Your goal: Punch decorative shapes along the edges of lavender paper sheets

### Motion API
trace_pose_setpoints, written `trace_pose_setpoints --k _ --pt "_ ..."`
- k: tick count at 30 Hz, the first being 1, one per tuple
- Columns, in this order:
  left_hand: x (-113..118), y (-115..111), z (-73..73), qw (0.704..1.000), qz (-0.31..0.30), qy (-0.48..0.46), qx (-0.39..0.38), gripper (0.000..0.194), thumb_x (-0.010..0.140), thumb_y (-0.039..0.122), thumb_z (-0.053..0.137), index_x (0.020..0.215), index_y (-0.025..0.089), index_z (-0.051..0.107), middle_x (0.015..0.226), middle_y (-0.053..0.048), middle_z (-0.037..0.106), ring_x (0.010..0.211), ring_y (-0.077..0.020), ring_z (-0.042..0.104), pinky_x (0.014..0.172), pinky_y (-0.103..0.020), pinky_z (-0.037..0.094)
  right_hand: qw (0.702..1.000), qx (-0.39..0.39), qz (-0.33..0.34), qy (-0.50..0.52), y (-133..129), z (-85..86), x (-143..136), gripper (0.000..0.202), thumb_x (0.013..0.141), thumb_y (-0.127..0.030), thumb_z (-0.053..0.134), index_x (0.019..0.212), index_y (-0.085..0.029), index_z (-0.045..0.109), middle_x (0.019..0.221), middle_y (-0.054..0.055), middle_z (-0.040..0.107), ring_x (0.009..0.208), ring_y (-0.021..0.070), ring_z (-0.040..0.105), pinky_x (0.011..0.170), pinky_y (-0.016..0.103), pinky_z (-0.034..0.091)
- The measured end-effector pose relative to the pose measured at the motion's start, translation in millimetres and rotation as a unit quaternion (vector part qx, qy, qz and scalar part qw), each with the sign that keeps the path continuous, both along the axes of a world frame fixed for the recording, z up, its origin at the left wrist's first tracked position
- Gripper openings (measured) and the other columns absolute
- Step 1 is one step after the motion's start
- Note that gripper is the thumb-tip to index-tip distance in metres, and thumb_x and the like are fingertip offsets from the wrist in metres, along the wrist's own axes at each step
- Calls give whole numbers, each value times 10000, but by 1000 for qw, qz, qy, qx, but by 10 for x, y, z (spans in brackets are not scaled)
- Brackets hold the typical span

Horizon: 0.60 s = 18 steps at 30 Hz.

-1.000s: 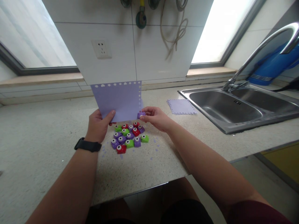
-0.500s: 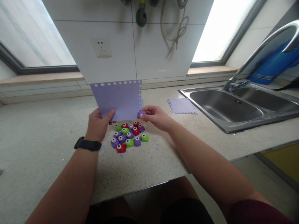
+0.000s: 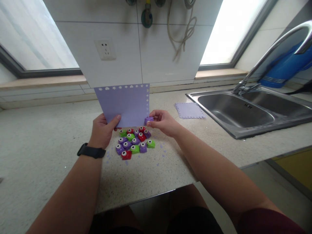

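My left hand [image 3: 105, 128] grips a sheet of purple paper [image 3: 123, 105] by its lower left part, thumb on the near face. The sheet stands upright above the counter, with small shapes punched along its top and right edges. At the sheet's lower right corner, my right hand [image 3: 162, 123] pinches a purple craft punch [image 3: 149, 120] between thumb and fingers. Whether the paper sits inside the punch's slot I cannot tell. Below the sheet, several red, green and purple craft punches [image 3: 135, 149] lie grouped on the counter.
Small purple paper scraps [image 3: 163, 151] are scattered around the punches. A stack of purple sheets with punched edges [image 3: 190, 110] lies on the counter [image 3: 68, 126] at the right, beside a steel double sink [image 3: 234, 109] with a tall faucet [image 3: 265, 53]. A tiled wall rises behind.
The paper's right edge has shifted slightly to the right, and the punch in my right hand has tipped a little. My left hand has stayed nearly in place.
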State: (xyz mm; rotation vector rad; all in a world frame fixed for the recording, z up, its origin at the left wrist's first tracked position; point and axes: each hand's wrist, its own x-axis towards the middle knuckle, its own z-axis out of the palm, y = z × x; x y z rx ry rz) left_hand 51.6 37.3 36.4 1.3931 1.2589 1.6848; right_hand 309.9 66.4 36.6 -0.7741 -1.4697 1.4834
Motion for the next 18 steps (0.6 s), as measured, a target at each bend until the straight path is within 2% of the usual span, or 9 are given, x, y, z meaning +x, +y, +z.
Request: trace_pose_setpoints --k 11,18 --pt "21 -12 21 1000 2 -1 -8 462 695 435 866 1020 125 757 989 -101 794 866 -241 735 798 -352 608 1000 -7 3 13 -17 7 -10 405 616 -270 945 888 -171 662 778 -5 694 695 105 634 666 252 503" --pt "11 2 -10 1000 -8 -19 -5 453 696 423 874 1023 131 761 969 -98 795 807 -227 734 751 -339 609 1000 -10 -1 10 -13 7 -9 415 608 -283 945 890 -174 660 790 -2 702 706 114 643 678 264 513"
